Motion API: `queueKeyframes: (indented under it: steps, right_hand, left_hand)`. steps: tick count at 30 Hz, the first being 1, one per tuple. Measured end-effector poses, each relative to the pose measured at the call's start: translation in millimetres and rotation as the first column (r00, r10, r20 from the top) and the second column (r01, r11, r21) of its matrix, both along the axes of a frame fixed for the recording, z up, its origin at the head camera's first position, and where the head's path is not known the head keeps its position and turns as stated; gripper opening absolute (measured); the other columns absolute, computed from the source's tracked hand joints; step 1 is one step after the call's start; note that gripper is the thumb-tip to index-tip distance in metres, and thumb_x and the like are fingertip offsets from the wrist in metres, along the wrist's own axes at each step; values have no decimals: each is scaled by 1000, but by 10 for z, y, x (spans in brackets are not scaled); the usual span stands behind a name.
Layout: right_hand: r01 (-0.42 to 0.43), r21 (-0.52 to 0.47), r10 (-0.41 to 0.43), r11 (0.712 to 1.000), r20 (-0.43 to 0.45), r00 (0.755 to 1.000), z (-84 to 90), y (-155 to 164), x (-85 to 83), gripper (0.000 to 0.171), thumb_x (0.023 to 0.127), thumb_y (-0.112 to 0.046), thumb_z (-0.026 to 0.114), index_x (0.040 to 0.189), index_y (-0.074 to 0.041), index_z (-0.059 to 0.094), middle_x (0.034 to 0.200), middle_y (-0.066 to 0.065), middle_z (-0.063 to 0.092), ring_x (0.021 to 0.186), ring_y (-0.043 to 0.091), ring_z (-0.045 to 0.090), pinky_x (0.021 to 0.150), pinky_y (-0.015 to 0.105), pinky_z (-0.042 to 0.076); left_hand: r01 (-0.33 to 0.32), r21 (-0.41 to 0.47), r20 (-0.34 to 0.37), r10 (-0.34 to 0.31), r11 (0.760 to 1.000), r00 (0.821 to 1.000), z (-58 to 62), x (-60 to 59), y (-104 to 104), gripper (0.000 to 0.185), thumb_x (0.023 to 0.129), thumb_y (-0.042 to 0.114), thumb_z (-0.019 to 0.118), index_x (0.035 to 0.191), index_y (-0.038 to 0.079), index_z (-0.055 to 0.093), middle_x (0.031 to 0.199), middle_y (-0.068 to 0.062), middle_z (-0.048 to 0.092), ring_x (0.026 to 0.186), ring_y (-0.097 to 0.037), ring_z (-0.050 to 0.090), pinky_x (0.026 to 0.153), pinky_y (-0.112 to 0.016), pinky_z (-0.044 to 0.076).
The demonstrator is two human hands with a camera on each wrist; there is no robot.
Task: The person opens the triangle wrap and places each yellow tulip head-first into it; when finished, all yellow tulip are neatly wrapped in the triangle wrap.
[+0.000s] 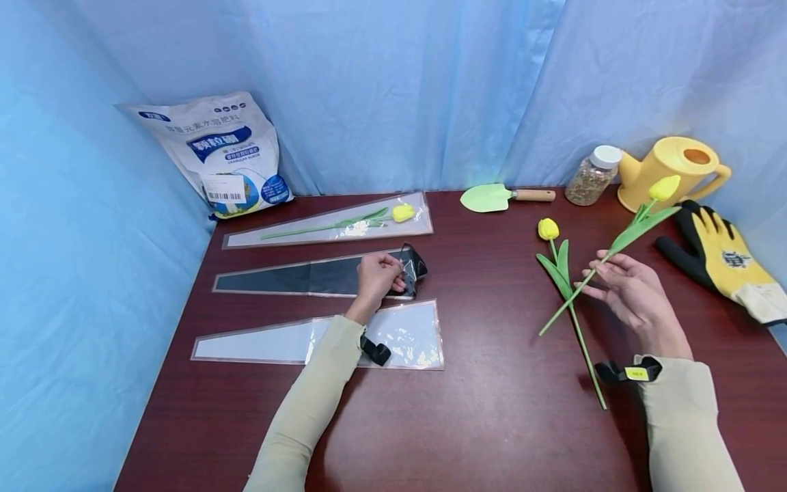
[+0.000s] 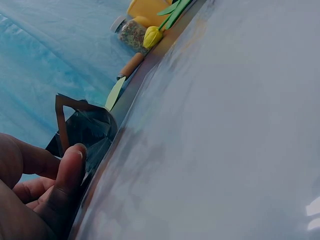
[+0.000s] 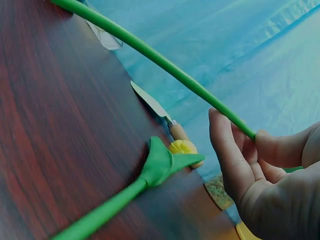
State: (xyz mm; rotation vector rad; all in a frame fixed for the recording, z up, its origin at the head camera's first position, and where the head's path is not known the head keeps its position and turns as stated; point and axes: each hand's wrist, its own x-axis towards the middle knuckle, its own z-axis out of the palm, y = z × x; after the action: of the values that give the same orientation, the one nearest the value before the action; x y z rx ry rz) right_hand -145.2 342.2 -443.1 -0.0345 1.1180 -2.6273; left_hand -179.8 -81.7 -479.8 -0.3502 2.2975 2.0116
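The right grip (image 1: 636, 301) pinched a yellow-headed, green-stemmed tulip (image 1: 628, 237) partway along its stem, bloom (image 1: 665, 187) pointing away; the left grip (image 1: 378, 279) pinched the wide end of a black, tapered plastic sleeve (image 1: 295, 275) on the desk (image 1: 492, 389).

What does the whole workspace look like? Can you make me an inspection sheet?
Surface: reddish-brown table.
Job's things: dark wrapper, wide end raised; front wrapper, white, lying flat; back wrapper, white, with its tulip (in or on it, I can't tell); loose tulip on the table; held tulip.
Clutter: bag at back left; trowel, jar and watering can at the back; glove at right.
Left hand: pinching the dark wrapper near its wide end.
Right hand: holding the held tulip by its stem.
Cables: nothing seen.
Surroundings: blue curtain behind and at left.
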Motion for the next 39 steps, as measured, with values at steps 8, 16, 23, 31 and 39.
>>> queueKeyframes:
  steps: [8,16,23,31,39]
  right_hand:
    - [55,-107,-54,993,12,998,11,-150,-56,29,101,13,34,111,3,60,97,18,67,92,32,70,81,51,62]
    - [213,-141,-208,967,52,977,31,-316,-95,24,98,16,41,103,3,60,89,19,70,85,32,73,72,52,62]
    - [293,-203,-282,934,83,956,42,-432,-135,20,96,17,44,102,3,56,84,20,68,83,34,72,70,54,61]
    - [340,-275,-305,899,161,939,58,-521,-163,18,96,17,45,100,1,52,82,20,65,83,35,72,70,58,60]
    - [375,-296,-320,878,219,922,85,-585,-178,17,95,15,48,100,-2,51,82,18,62,85,35,67,71,58,60]
  left_hand:
    - [3,17,1,-3,1000,1000,18,1,1,10,89,-3,61,90,-7,69,60,-3,64,42,-8,61,45,-24,55]
    - [4,22,-3,-4,1000,1000,21,1,-3,10,88,-4,60,89,-7,69,59,-3,64,41,-8,61,45,-24,55]
    - [10,14,-6,-10,1000,1000,24,7,-6,10,88,-3,61,90,-7,70,60,-3,65,42,-9,61,45,-25,55]
    - [9,18,-1,-9,1000,1000,22,8,1,9,89,-3,62,91,-7,70,61,-4,65,42,-9,61,46,-26,56]
    - [10,15,0,-10,1000,1000,14,2,-1,10,89,-3,61,90,-7,69,61,-3,64,42,-8,61,45,-25,56]
